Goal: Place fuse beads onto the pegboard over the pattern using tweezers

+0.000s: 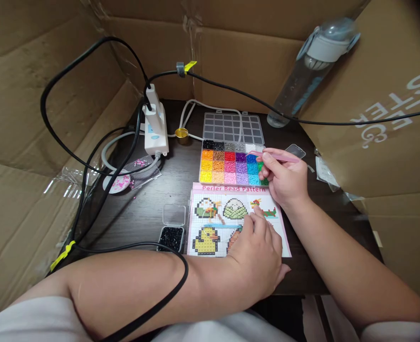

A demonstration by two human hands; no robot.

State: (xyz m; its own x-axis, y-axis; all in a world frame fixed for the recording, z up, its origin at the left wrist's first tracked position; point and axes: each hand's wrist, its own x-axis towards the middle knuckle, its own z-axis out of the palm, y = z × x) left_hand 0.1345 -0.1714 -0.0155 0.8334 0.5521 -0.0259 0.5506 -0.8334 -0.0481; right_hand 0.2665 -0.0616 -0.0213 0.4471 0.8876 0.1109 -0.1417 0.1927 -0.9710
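Observation:
My right hand (281,175) is closed round pink tweezers (277,156), whose tips reach over the purple and blue compartments of the bead box (227,184). Small beads sorted by colour fill the box, and its clear lid (233,127) lies folded back. Lower down, my left hand (258,247) rests with fingers stretched out on the Perler bead pattern sheet (243,199), covering part of its lower right. A clear pegboard seems to lie over the sheet, with a yellow duck (206,242) of beads at lower left. Whether those beads are real or printed I cannot tell.
A small open case of black beads (170,237) stands left of the sheet. Further left are a white disc with pink beads (116,183), a power strip (156,128) and looping black cables (85,180). A water bottle (310,71) leans at the back right. Cardboard walls surround the table.

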